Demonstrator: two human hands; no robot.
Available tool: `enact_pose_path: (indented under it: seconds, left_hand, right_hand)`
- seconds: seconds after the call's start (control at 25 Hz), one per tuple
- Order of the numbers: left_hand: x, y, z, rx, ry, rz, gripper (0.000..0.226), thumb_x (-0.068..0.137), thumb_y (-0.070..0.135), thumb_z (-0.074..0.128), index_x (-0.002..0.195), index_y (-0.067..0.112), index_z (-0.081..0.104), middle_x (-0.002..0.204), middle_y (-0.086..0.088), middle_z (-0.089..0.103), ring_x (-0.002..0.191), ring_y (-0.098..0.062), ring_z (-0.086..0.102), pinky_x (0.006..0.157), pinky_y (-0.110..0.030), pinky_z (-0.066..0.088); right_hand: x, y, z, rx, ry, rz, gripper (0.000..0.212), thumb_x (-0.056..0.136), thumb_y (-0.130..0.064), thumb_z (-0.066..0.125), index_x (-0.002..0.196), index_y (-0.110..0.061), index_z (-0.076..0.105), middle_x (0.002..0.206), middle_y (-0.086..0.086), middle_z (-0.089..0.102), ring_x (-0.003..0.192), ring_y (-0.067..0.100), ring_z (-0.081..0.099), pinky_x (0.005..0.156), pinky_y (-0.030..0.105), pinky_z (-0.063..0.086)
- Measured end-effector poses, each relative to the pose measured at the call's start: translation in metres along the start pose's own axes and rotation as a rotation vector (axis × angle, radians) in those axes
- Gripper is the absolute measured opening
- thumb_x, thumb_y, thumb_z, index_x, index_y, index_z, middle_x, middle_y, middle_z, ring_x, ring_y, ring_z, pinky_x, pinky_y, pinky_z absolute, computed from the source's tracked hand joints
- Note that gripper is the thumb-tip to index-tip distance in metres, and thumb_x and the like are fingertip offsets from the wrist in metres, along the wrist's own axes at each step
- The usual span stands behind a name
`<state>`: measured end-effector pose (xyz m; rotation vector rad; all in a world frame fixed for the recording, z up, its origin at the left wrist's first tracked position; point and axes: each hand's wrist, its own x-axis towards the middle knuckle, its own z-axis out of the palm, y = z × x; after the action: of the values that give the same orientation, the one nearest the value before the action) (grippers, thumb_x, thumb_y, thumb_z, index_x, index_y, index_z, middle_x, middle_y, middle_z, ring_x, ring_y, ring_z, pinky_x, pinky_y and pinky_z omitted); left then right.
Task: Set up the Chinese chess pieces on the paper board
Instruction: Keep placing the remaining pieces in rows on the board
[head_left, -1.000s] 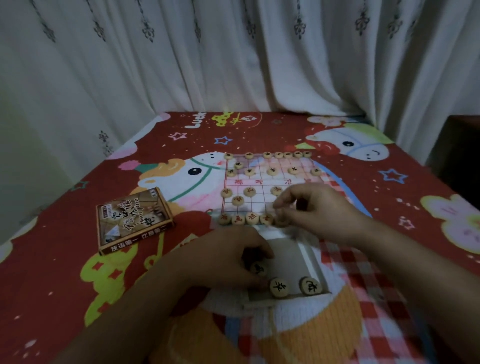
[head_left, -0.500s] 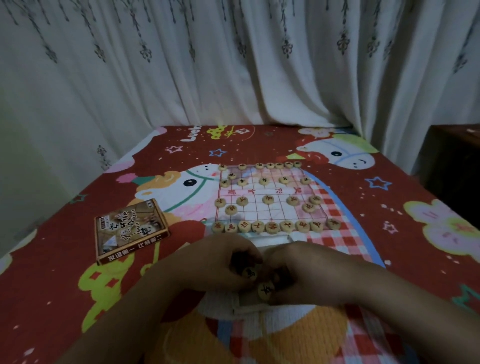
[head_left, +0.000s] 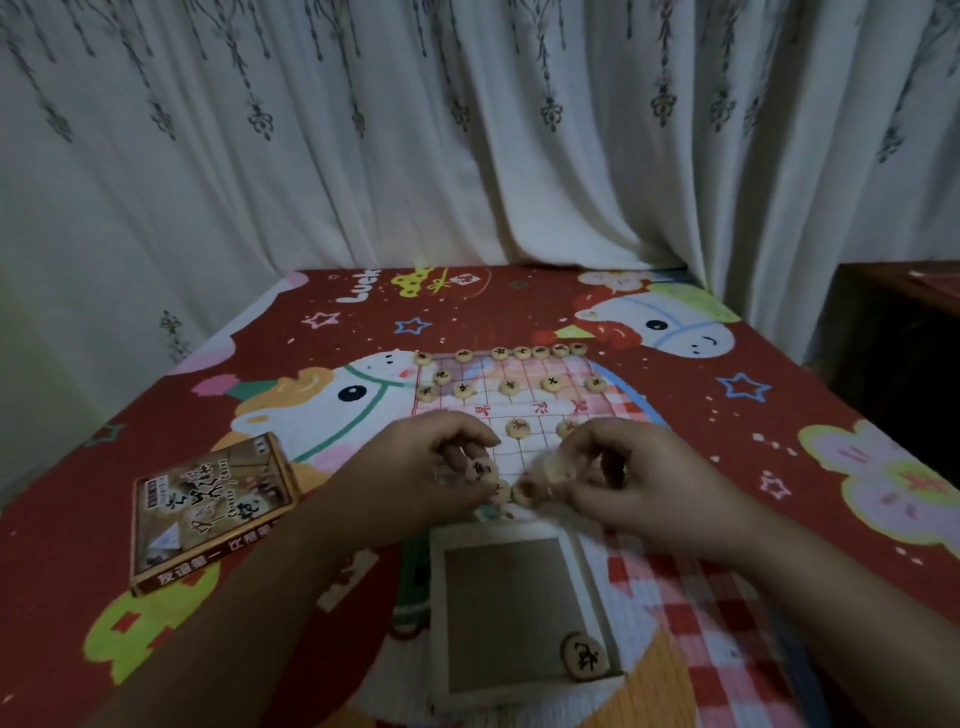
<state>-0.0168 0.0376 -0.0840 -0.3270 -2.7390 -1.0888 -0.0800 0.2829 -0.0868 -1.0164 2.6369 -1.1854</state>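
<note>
From the head view, my left hand (head_left: 415, 470) pinches a black-marked piece (head_left: 480, 469) between thumb and fingertips, right over the near edge of the paper board (head_left: 524, 402). My right hand (head_left: 641, 486) hangs beside it over that same edge, fingers curled round a pale piece (head_left: 558, 470) that is too blurred to read. These wooden discs look light, hard and smooth, so I judge they are best taken by the rim, since a flat face could slip and skate. The board is thin paper on a soft printed blanket (head_left: 779, 415), so a careless nudge would probably shift it and the pieces on it. The far row (head_left: 521, 353) is filled, and two discs (head_left: 511, 491) already lie at the near edge under my fingers, crowding the spot. Just nearer me than the board lies the box tray (head_left: 437, 597), with one last piece (head_left: 584, 656) in its right near corner. The chess box sleeve (head_left: 208, 512) lies well left of the board, out of the way.
</note>
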Motion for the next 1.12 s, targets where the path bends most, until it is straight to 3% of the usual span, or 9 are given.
enact_pose_path:
  seconds: [0.12, 0.2, 0.24, 0.4, 0.52, 0.68, 0.8, 0.96, 1.12]
  left_hand:
    - [0.025, -0.019, -0.006, -0.059, 0.106, -0.136, 0.031, 0.081, 0.025, 0.077, 0.109, 0.031, 0.065, 0.096, 0.008, 0.064, 0.077, 0.002, 0.059, 0.063, -0.009, 0.048]
    - [0.04, -0.037, -0.01, -0.079, 0.17, -0.176, 0.031, 0.081, 0.022, 0.077, 0.109, 0.028, 0.065, 0.097, 0.002, 0.065, 0.079, -0.004, 0.06, 0.063, -0.01, 0.048]
    - [0.045, -0.046, -0.01, -0.088, 0.206, -0.187, 0.03, 0.081, 0.019, 0.076, 0.108, 0.026, 0.065, 0.098, 0.0, 0.065, 0.079, -0.006, 0.06, 0.063, -0.01, 0.048]
    - [0.047, -0.076, -0.006, -0.037, 0.376, -0.253, 0.031, 0.081, 0.018, 0.075, 0.109, 0.026, 0.064, 0.091, 0.006, 0.065, 0.071, -0.003, 0.058, 0.058, -0.008, 0.044]
    - [0.046, -0.089, -0.003, -0.012, 0.451, -0.282, 0.034, 0.082, 0.017, 0.075, 0.113, 0.024, 0.064, 0.088, 0.006, 0.064, 0.066, -0.003, 0.057, 0.055, -0.008, 0.045]
    - [0.048, -0.09, 0.0, -0.027, 0.468, -0.276, 0.037, 0.082, 0.014, 0.075, 0.115, 0.024, 0.061, 0.092, 0.009, 0.064, 0.069, -0.009, 0.059, 0.058, -0.006, 0.046]
    - [0.047, -0.091, 0.002, -0.049, 0.448, -0.24, 0.04, 0.082, 0.011, 0.074, 0.119, 0.021, 0.061, 0.096, 0.007, 0.065, 0.077, -0.005, 0.059, 0.062, -0.006, 0.047]
    - [0.046, -0.095, 0.002, -0.079, 0.448, -0.228, 0.042, 0.083, 0.01, 0.073, 0.123, 0.018, 0.059, 0.097, 0.006, 0.065, 0.079, -0.005, 0.059, 0.063, -0.009, 0.049]
    - [0.045, -0.101, 0.004, -0.113, 0.452, -0.247, 0.045, 0.083, 0.011, 0.073, 0.125, 0.017, 0.058, 0.1, 0.004, 0.066, 0.085, -0.013, 0.061, 0.066, -0.014, 0.049]
  right_hand:
    - [0.023, 0.028, -0.007, 0.031, 0.163, 0.095, 0.014, 0.083, -0.028, 0.077, 0.092, -0.025, 0.068, 0.082, -0.003, 0.069, 0.065, 0.004, 0.063, 0.066, 0.035, 0.056]
    - [0.04, 0.04, -0.007, 0.086, 0.209, 0.157, 0.016, 0.083, -0.03, 0.079, 0.091, -0.022, 0.067, 0.081, 0.002, 0.07, 0.067, 0.017, 0.07, 0.064, 0.041, 0.061]
    - [0.046, 0.045, -0.006, 0.113, 0.216, 0.179, 0.018, 0.083, -0.03, 0.079, 0.091, -0.02, 0.066, 0.081, 0.004, 0.071, 0.066, 0.019, 0.071, 0.061, 0.04, 0.061]
    - [0.056, 0.07, -0.01, 0.033, 0.361, 0.229, 0.015, 0.085, -0.029, 0.077, 0.091, -0.022, 0.065, 0.08, -0.003, 0.068, 0.054, -0.005, 0.062, 0.047, 0.012, 0.045]
    - [0.052, 0.092, -0.019, 0.02, 0.474, 0.354, 0.023, 0.085, -0.037, 0.075, 0.094, -0.017, 0.066, 0.083, -0.003, 0.07, 0.062, 0.005, 0.067, 0.052, 0.026, 0.053]
    - [0.054, 0.102, -0.018, -0.007, 0.456, 0.388, 0.028, 0.084, -0.042, 0.075, 0.096, -0.018, 0.067, 0.082, -0.008, 0.069, 0.067, 0.009, 0.066, 0.055, 0.027, 0.051]
    - [0.057, 0.103, -0.014, -0.005, 0.436, 0.388, 0.027, 0.084, -0.045, 0.075, 0.098, -0.023, 0.068, 0.085, -0.009, 0.07, 0.074, 0.01, 0.067, 0.066, 0.037, 0.057]
    - [0.053, 0.099, -0.011, 0.037, 0.435, 0.343, 0.019, 0.084, -0.041, 0.075, 0.094, -0.026, 0.069, 0.084, -0.008, 0.07, 0.075, 0.008, 0.066, 0.06, 0.026, 0.05]
    - [0.052, 0.092, -0.006, 0.051, 0.427, 0.283, 0.021, 0.081, -0.042, 0.077, 0.094, -0.027, 0.071, 0.086, -0.009, 0.071, 0.078, 0.008, 0.066, 0.065, 0.03, 0.051]
